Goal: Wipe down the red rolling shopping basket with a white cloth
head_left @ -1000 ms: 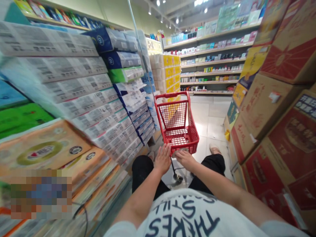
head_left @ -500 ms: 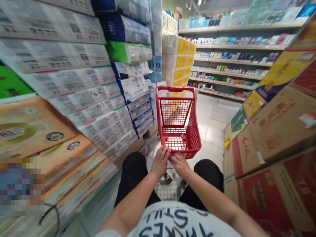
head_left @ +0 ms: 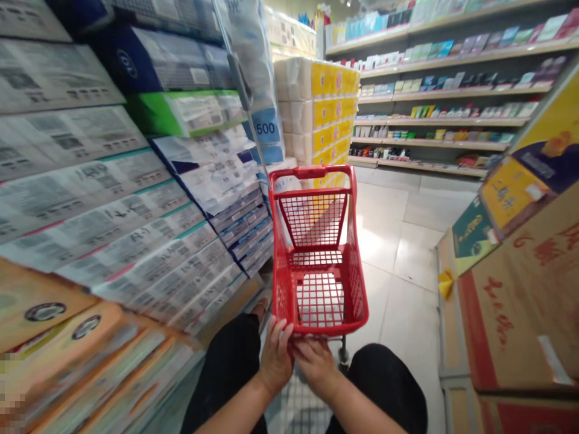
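Observation:
A small red plastic shopping cart (head_left: 360, 301) with grid walls stands upright in the aisle in front of me, with nothing visible in its basket. At the left of its near rim, my left hand (head_left: 275, 355) has its fingers hooked over the edge. My right hand (head_left: 315, 364) sits right beside it, fingers bent against the outside of the same rim, with the fingertips partly hidden. The cart's handle bar (head_left: 312, 171) is at the far end, free of both hands. My knees are on either side, just below the near end.
Tall stacks of wrapped paper packs (head_left: 81, 138) line the left, close to the cart. Yellow-and-white packs (head_left: 335, 108) stand beyond it. Cardboard cartons (head_left: 520, 301) border the right. Stocked shelves (head_left: 452, 90) span the back. Pale floor tiles (head_left: 402, 259) lie between. A thin pole (head_left: 239, 84) rises at left.
The cart and both hands now appear lower and larger in view, and the hands stay on the near rim. The side stacks have shifted outward and look closer.

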`<state>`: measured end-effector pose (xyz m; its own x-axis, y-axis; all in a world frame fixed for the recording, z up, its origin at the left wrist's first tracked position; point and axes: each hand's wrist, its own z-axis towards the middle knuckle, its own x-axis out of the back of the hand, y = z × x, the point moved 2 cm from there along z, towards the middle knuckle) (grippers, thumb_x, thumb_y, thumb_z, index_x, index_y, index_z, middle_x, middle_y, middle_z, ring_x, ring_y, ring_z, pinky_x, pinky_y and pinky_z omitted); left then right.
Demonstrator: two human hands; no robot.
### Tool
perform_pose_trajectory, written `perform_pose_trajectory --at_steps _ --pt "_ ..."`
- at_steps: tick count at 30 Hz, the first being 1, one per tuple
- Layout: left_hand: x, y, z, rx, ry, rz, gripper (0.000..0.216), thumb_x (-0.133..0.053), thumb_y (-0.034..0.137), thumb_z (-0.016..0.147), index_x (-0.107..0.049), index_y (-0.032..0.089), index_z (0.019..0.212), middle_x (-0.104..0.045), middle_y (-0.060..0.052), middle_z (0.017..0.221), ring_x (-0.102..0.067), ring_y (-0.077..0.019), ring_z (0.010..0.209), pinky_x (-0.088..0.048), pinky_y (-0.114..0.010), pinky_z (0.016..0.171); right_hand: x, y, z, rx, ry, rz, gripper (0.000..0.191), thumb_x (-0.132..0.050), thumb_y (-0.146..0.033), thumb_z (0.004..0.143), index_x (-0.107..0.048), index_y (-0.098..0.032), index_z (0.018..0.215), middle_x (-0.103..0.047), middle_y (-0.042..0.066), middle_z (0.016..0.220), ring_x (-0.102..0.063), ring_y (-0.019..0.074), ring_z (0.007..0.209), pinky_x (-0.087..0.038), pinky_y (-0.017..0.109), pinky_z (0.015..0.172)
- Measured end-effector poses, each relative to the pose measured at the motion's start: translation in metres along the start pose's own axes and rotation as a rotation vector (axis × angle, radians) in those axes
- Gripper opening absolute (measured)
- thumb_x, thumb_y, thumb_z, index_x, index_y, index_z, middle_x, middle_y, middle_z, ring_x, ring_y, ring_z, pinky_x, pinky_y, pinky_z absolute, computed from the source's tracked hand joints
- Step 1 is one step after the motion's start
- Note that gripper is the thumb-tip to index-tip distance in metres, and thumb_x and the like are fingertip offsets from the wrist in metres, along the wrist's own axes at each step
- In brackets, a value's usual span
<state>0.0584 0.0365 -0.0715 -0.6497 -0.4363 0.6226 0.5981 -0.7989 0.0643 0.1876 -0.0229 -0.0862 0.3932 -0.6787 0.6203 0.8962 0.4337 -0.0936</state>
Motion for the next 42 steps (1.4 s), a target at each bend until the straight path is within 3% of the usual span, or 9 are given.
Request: perform_pose_trajectory --at_steps 7,14,18,21,26,33,35,38,42 --pt "0.012 -0.003 -0.005 -0.039 -0.078 0.047 0.064 -0.045 0.008 0.089 -0.021 0.012 0.148 -0.046 -0.018 0.127 -0.027 -0.0346 0.139 -0.039 -0.059 0.105 0.0 -0.007 0.006 -0.129 0.124 0.163 0.033 -0.035 -0.023 0.099 -0.066 -0.025 0.111 -0.07 0.001 0.107 -0.059 0.0162 0.101 -0.044 0.03 0.097" --pt "0.016 -0.008 -0.005 -0.126 -0.129 0.151 0.063 -0.043 0.014 0.091 -0.02 0.008 0.149 -0.042 -0.022 0.133 -0.024 -0.0384 0.14 -0.049 -0.05 0.099 -0.031 -0.02 0.005 -0.347 0.446 0.202 0.032 -0.038 -0.032 0.098 -0.07 -0.035 0.097 -0.073 -0.006 0.083 -0.065 0.0131 0.076 -0.046 0.024 0.093" --pt "0.015 -0.005 -0.003 -0.116 -0.132 0.193 0.065 -0.044 0.01 0.089 -0.02 0.01 0.149 -0.039 -0.021 0.138 -0.024 -0.0367 0.14 -0.05 -0.048 0.099 -0.039 -0.022 0.003 -0.414 0.517 0.229 0.032 -0.04 -0.035 0.097 -0.07 -0.035 0.088 -0.073 -0.008 0.081 -0.065 0.0137 0.074 -0.042 0.026 0.099" --pt "0.015 -0.001 -0.003 -0.07 -0.143 0.208 0.066 -0.044 0.009 0.089 -0.018 0.012 0.15 -0.039 -0.02 0.138 -0.024 -0.0356 0.14 -0.051 -0.048 0.097 -0.033 -0.017 0.0 -0.384 0.434 0.26 0.037 -0.034 -0.035 0.099 -0.07 -0.033 0.089 -0.073 -0.007 0.087 -0.065 0.0146 0.081 -0.043 0.027 0.098" --pt "0.012 0.005 -0.002 -0.02 -0.147 0.2 0.067 -0.045 0.01 0.089 -0.016 0.013 0.15 -0.038 -0.021 0.139 -0.021 -0.0366 0.141 -0.05 -0.054 0.097 -0.018 -0.009 -0.004 -0.227 0.186 0.263 0.033 -0.036 -0.023 0.098 -0.066 -0.028 0.109 -0.07 -0.001 0.107 -0.062 0.0163 0.098 -0.045 0.029 0.095" --pt "0.012 0.01 0.008 -0.02 -0.174 0.113 0.075 -0.041 0.003 0.084 -0.009 0.017 0.15 -0.035 -0.018 0.14 -0.017 -0.0341 0.143 -0.044 -0.057 0.102 -0.004 0.005 -0.007 -0.114 0.107 0.196 0.036 -0.036 -0.016 0.096 -0.062 -0.025 0.119 -0.068 0.003 0.113 -0.058 0.0185 0.104 -0.045 0.035 0.095" --pt "0.017 0.011 0.013 -0.018 -0.226 0.091 0.079 -0.04 0.0 0.081 -0.009 0.018 0.151 -0.035 -0.017 0.14 -0.014 -0.0323 0.144 -0.042 -0.055 0.105 0.003 0.009 -0.009 -0.012 0.026 0.153 0.036 -0.04 -0.014 0.094 -0.06 -0.022 0.123 -0.067 0.006 0.114 -0.057 0.0194 0.104 -0.047 0.036 0.092" --pt "0.031 0.01 0.023 -0.032 -0.344 0.074 0.083 -0.038 -0.004 0.077 -0.012 0.022 0.151 -0.037 -0.013 0.142 -0.012 -0.0272 0.145 -0.038 -0.05 0.109 0.017 0.013 -0.008 0.023 -0.104 0.142 0.032 -0.044 -0.015 0.095 -0.061 -0.022 0.121 -0.065 0.006 0.116 -0.056 0.0189 0.108 -0.049 0.033 0.09" --pt "0.055 0.006 0.039 -0.057 -0.513 0.036 0.078 -0.036 -0.004 0.077 -0.024 0.025 0.148 -0.039 -0.007 0.145 -0.018 -0.0227 0.144 -0.039 -0.042 0.11 0.044 0.013 0.004 0.08 -0.126 0.114 0.029 -0.043 -0.016 0.096 -0.064 -0.021 0.116 -0.065 0.006 0.117 -0.054 0.0193 0.11 -0.048 0.034 0.091"
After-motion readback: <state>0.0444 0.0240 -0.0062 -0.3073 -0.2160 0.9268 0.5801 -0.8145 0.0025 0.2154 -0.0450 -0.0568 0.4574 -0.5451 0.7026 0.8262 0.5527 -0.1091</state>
